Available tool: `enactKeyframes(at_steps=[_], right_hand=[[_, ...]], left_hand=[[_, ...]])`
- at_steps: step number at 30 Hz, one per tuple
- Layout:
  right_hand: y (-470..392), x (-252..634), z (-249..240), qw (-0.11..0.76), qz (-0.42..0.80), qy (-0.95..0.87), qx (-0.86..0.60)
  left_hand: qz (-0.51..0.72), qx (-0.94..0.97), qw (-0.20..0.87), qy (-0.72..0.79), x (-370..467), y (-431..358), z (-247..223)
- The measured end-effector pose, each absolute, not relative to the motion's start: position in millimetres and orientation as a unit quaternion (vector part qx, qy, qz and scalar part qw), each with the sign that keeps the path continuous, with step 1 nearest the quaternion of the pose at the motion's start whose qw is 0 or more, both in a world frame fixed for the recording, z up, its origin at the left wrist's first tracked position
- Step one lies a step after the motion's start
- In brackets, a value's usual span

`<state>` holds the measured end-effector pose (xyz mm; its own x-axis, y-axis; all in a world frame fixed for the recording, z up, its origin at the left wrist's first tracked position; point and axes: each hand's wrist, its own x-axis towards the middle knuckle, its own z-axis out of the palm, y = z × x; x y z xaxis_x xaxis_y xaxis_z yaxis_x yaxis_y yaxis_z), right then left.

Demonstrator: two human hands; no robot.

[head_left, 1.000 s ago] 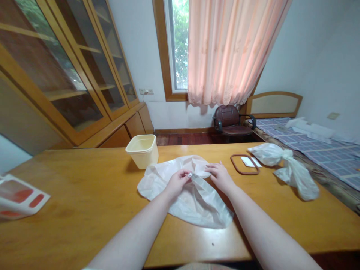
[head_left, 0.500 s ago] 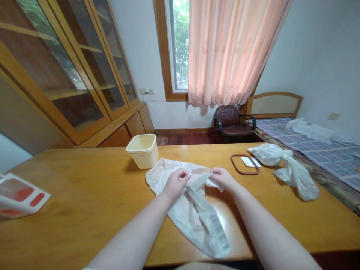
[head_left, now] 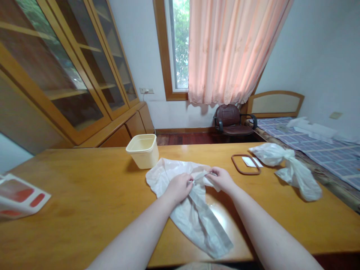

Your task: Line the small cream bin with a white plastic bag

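A thin white plastic bag lies spread and crumpled on the wooden table in front of me. My left hand is closed on a gathered part near its middle. With fingers pinched, my right hand grips the bag's right part. A short twisted stretch of plastic runs between the two hands. Just beyond the bag's far left end stands a cream plastic bin, upright and open at the top. Right of my right hand lies a brown rounded rectangular frame, flat on the table.
White pieces lie partly inside the brown frame. A knotted white plastic bag rests near the table's right edge. At far left is a white and red container. Beyond the wooden table are a chair and a bed.
My left hand has shifted slightly right and its fingers have closed further on the bag. The hands are closer together, and the plastic between them is more bunched.
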<state>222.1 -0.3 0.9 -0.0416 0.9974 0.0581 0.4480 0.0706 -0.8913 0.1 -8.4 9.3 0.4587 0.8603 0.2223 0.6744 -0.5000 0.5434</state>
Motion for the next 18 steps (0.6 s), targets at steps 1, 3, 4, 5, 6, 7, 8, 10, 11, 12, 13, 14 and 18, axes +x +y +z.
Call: enactKeyframes(at_steps=[1,3,4,5,6,7,8,10,11,12,13,14,18], right_hand=[[1.1,222.8,-0.8,0.388,0.342,-0.624,-0.586],[1.9,224.3,-1.5,0.416,0.259,-0.628,-0.604],[0.8,225.1,-0.3,0.435,0.196,-0.637,-0.605],[-1.3,226.0,1.9,0.456,0.128,-0.65,-0.595],[-4.6,226.6,4.8,0.471,0.065,-0.668,-0.572],[-8.7,227.0,8.2,0.476,0.014,-0.693,-0.541],[-13.3,226.8,11.6,0.468,-0.019,-0.723,-0.508],[-22.1,224.6,16.9,0.426,-0.041,-0.779,-0.458],[-25.5,222.6,18.5,0.399,-0.039,-0.8,-0.447],[-27.9,220.2,19.3,0.374,-0.031,-0.813,-0.445],[-29.4,217.6,19.6,0.354,-0.021,-0.819,-0.451],[-30.0,215.0,19.7,0.337,-0.01,-0.822,-0.459],[-28.4,208.9,21.5,0.275,0.01,-0.81,-0.517]], left_hand=[[0.245,0.827,0.199,0.466,-0.3,-7.7,8.8],[0.261,0.809,0.221,0.478,0.0,-6.3,7.3],[0.272,0.796,0.238,0.486,0.7,-5.6,5.9],[0.284,0.781,0.258,0.493,1.6,-4.7,4.1],[0.298,0.764,0.282,0.498,2.6,-3.6,2.0],[0.316,0.743,0.313,0.5,3.8,-2.6,-0.3],[0.337,0.721,0.349,0.495,5.0,-1.7,-2.3],[0.378,0.678,0.421,0.468,7.1,-0.6,-4.9],[0.394,0.66,0.452,0.452,8.0,-0.5,-5.0],[0.404,0.647,0.477,0.437,8.8,-0.8,-4.4],[0.411,0.636,0.495,0.426,9.5,-1.4,-3.1],[0.417,0.627,0.508,0.419,10.1,-2.1,-1.4],[0.437,0.584,0.543,0.416,12.6,-4.3,3.4]])
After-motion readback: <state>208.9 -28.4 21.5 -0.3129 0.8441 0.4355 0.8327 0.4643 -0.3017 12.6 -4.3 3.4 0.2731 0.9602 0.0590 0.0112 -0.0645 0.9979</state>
